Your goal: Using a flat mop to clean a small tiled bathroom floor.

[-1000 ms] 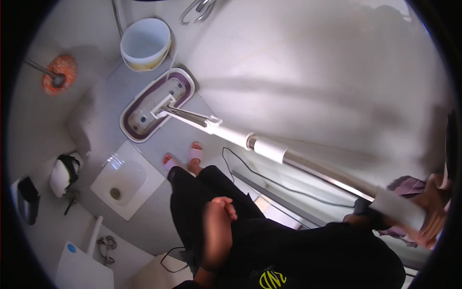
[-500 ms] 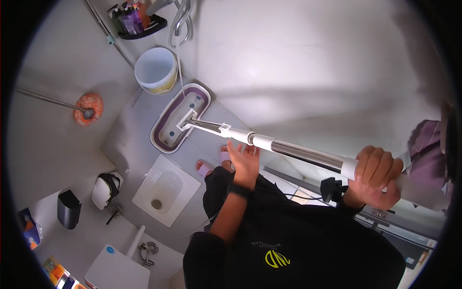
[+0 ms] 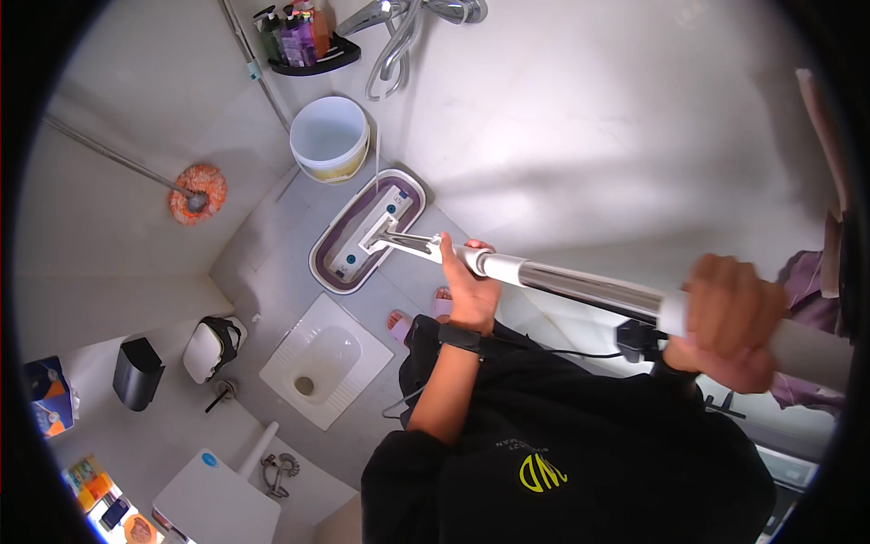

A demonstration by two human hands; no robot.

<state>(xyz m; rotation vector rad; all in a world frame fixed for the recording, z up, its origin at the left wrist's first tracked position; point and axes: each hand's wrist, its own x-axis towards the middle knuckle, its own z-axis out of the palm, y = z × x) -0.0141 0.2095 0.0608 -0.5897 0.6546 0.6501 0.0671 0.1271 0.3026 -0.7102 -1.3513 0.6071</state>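
Indoors, in a small pale-walled washroom, a person in a black top holds a long white-and-silver mop point(image 3: 589, 294) slantwise across the body. The right hand point(image 3: 732, 322) is wrapped tightly round the upper pole, fingers folded over it, probably because that end carries the guiding force. Lower down, the left hand point(image 3: 473, 288) is under the pole near its joint; the thumb stands up on one side and the fingers are mostly hidden, so whether they close on it cannot be told. Keeping the hands well apart likely steadies so long a shaft. The mop's white rectangular head lies within the outline of an oval white-and-purple tub point(image 3: 414, 194) on the grey floor; whether it touches the bottom is unclear. Just beyond the tub, a round pale bucket point(image 3: 331, 131) stands near the corner, seemingly tucked out of the way. A squat toilet point(image 3: 326, 354) is set into the floor beside the person's feet in pink slippers point(image 3: 399, 326). Against the left wall is an orange fluffy brush point(image 3: 207, 184) on a pole, and a black corner shelf point(image 3: 317, 63) keeps pump bottles point(image 3: 294, 41) above floor level.
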